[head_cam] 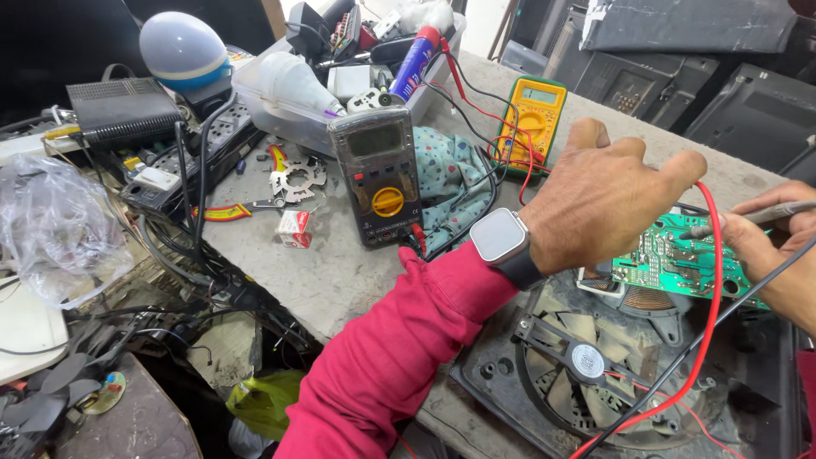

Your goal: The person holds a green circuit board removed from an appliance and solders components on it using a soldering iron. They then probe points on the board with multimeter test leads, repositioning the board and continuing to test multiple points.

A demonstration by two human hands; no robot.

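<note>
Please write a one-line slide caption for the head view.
Left hand and right hand hold probes to a green circuit board beside a grey multimeter.

bright even daylight, soft shadows, sharp centre, edges perhaps slightly warped, dim corners

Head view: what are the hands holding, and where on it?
The right hand pinches a grey test probe along its shaft, tip on the green circuit board. The left hand reaches over the board with the red lead at its fingers; its grip is hidden.
</note>
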